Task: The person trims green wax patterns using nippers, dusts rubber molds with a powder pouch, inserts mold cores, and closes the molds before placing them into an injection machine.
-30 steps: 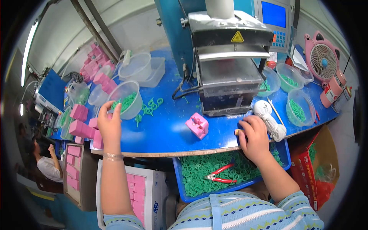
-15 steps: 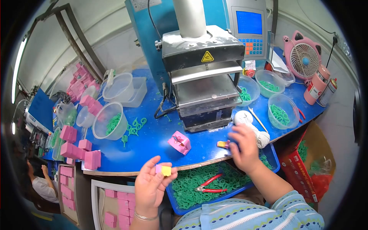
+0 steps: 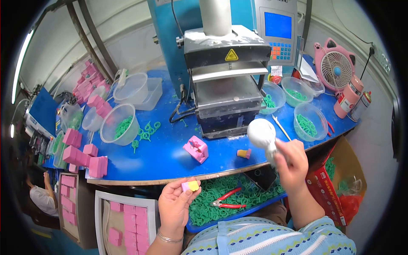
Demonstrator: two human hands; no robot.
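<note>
Left hand [image 3: 173, 206]: pinching small pink-and-yellow block [image 3: 190, 186]
Right hand [image 3: 292, 163]: gripping white round-ended bundle [image 3: 261, 133]
Glossy blue tabletop [image 3: 163, 158]: bearing notched pink block [image 3: 196, 149]

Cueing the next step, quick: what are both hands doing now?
Left hand: closed on a small pink-and-yellow piece.
Right hand: closed on the white round-headed bundle, raised.

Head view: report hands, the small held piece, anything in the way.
Left hand holding pink-and-yellow piece. Right hand gripping white bundle, raised. Pink block and second small piece on bench, short of press.
</note>
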